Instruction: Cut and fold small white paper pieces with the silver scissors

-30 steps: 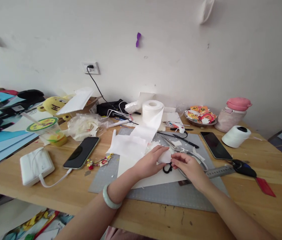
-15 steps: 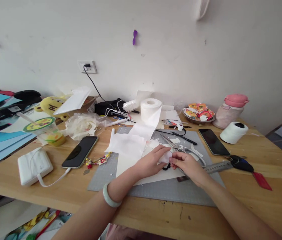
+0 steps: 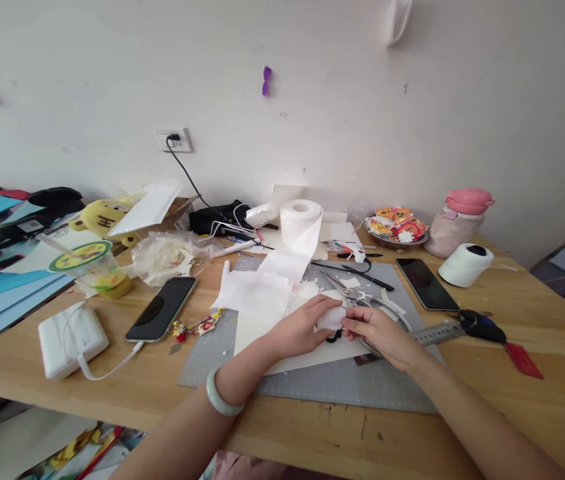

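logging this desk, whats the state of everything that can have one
left hand: holding small white piece
right hand: pinching its edge
scissors: blades seem slightly apart
white roll: upright, partly unrolled
left phone: screen dark, cable attached
right phone: screen dark
cup: lidded, part-filled
bottle: capped
bowl: full
socket: plug in

You wear a smooth, rounded bangle of pale, milky green around your left wrist. Your left hand, right hand and both forearms are bare. Pink cloth shows below; whether you wear it cannot be told.
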A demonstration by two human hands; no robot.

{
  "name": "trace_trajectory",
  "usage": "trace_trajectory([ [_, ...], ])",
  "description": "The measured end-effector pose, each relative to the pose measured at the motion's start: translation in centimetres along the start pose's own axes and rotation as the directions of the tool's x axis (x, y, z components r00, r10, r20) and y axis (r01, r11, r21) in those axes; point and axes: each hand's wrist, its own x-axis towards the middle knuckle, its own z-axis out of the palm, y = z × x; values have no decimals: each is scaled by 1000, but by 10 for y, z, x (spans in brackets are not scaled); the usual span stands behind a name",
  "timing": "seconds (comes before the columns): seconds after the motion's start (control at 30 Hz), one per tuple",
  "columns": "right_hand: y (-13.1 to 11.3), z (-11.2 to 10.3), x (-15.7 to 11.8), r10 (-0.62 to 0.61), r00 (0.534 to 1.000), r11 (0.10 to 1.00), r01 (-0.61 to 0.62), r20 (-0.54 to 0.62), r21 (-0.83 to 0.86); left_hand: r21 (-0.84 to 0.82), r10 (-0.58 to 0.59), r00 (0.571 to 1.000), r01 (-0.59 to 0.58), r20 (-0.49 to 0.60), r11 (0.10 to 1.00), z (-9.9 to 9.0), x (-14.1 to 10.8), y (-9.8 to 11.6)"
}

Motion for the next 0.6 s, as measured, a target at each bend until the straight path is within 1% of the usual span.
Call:
trace_trajectory([
  [0.2,-2,1,-1,5,1000,1000,-5,-18,-23,14,9,1000,-8,-18,1000,0,0,0],
  [0.33,-4,1,-2,22,999,1000,-22,-45,8,-1,-5,999,5,-38,1000,0,1,0],
  [0.4,-5,-1,-1,8,997,1000,-6,-76,26,-15,-20,999,19,-51,1000,-1,2,0],
  [0.5,-5,-6,0,-43,987,998,49,-158,34,-70,-74,994,68,-85,995,0,3,0],
  [0.6,-4,-10,1,-73,975,997,72,-210,-10,-195,-172,980,150,-102,969,4,5,-1],
])
